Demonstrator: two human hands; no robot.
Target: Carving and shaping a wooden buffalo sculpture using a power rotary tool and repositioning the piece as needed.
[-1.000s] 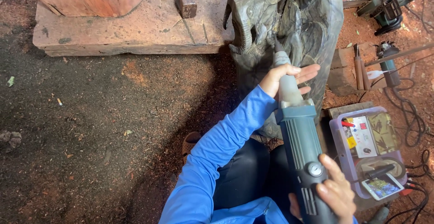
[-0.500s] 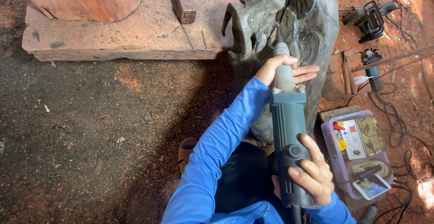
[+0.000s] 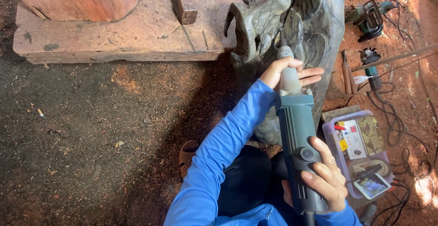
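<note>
— Gripping the rear of the die grinder (image 3: 299,139), our right hand (image 3: 325,180) is wrapped round its green body just below the round switch, so we carry the weight close to us?

— Yes, and our left hand (image 3: 285,72) is closed round the grey neck further up, fingers curled, 2 of them lying out against the wood. We judge that this forward hold steadies the tip.

— Where is the tool pointing?

— Away from us, its tip at the dark wood carving (image 3: 292,30), just beneath the curled horn of the carved head. We cannot tell whether the bit touches.

— And around us?

— A clear plastic box (image 3: 358,150) sits just right of the grinder, within reach. Further off, 2 other power tools (image 3: 367,18) lie on the red sawdust floor (image 3: 91,130), and a wooden slab (image 3: 123,34) rests beyond.
</note>
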